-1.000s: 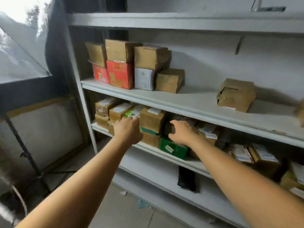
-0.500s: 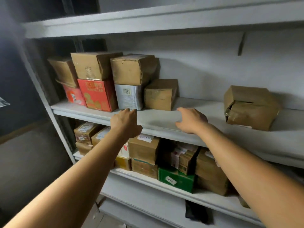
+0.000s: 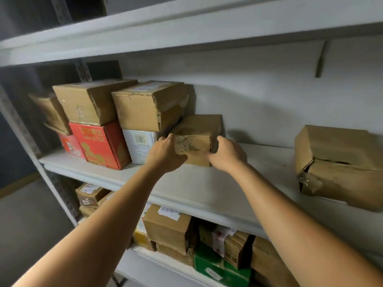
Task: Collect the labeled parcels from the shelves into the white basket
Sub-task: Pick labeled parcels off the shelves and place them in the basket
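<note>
While both hands clasp it, the small brown parcel (image 3: 196, 137) sits on the middle shelf (image 3: 207, 189), set back toward the rear wall, with its front face creased and scuffed. Whether its base lies flat on the board or is slightly raised cannot be told. At the parcel's front left edge the left hand (image 3: 165, 154) has its fingers curled round the corner and its thumb against the front face. On the opposite side the right hand (image 3: 227, 154) is wrapped on the right end, its fingertips hidden behind the cardboard. Just left of the parcel stands a white box (image 3: 138, 146) with a barcode, and a brown carton (image 3: 149, 104) is stacked on top of it. Further left is a red box (image 3: 99, 143) with gold print, which carries a second brown carton (image 3: 93, 100). Well apart to the right, on the same shelf, lies a crumpled brown box (image 3: 339, 164) with a torn corner. Below, the lower shelf (image 3: 145, 252) holds a brown box with a white label (image 3: 167, 226) and a green box (image 3: 219, 270) among other cartons.
</note>
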